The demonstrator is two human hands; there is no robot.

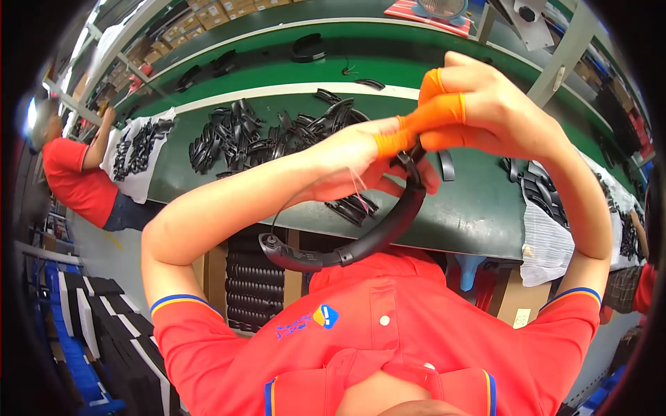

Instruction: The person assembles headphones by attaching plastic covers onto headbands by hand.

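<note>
A curved black headphone headband (381, 232) hangs in front of my chest, with a thin wire looping from its lower left end. My left hand (361, 163) is closed round its upper end, an orange finger cot on at least one finger. My right hand (492, 107), also in orange finger cots, is closed in a pinch against that same upper end, its fingertips meeting those of my left hand. What lies between the fingertips is hidden. Behind my left hand lies a pile of black curved parts (225, 135) on the green table (479, 215).
A green conveyor belt (263, 59) carrying several black bands runs behind the table. More black parts (541, 191) lie on white wrapping at right. A co-worker in red (80, 173) stands at far left. Beneath the table is a box of black parts (255, 288).
</note>
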